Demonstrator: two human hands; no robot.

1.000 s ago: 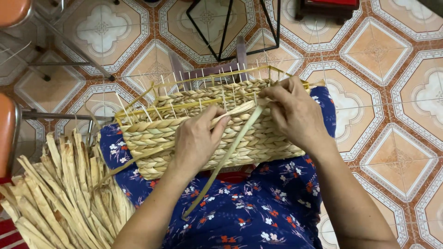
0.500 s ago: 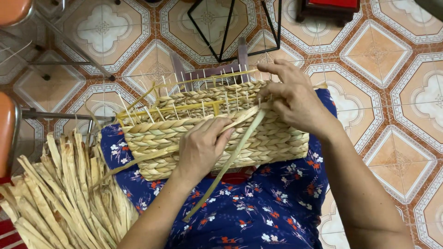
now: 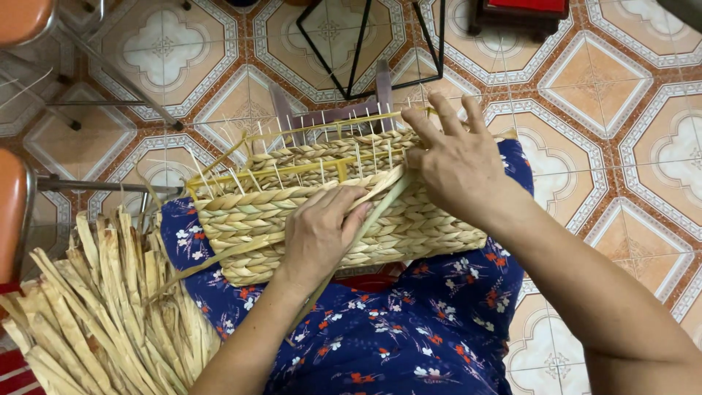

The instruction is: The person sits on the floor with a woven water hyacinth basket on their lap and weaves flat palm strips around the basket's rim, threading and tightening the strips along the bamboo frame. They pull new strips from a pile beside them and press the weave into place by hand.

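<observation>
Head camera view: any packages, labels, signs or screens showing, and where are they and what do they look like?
None in view: only a half-woven straw basket on the lap under the left hand and right hand, a pile of dried leaf strips at the left, and patterned floor tiles.

A half-woven basket (image 3: pixel 344 212) rests on the flowered blue lap (image 3: pixel 409 329), dried straw strips (image 3: pixel 95 314) beside.

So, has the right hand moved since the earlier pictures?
Yes. The right hand moved up toward the basket's far rim, away from the left hand, with its fingers now spread.
</observation>
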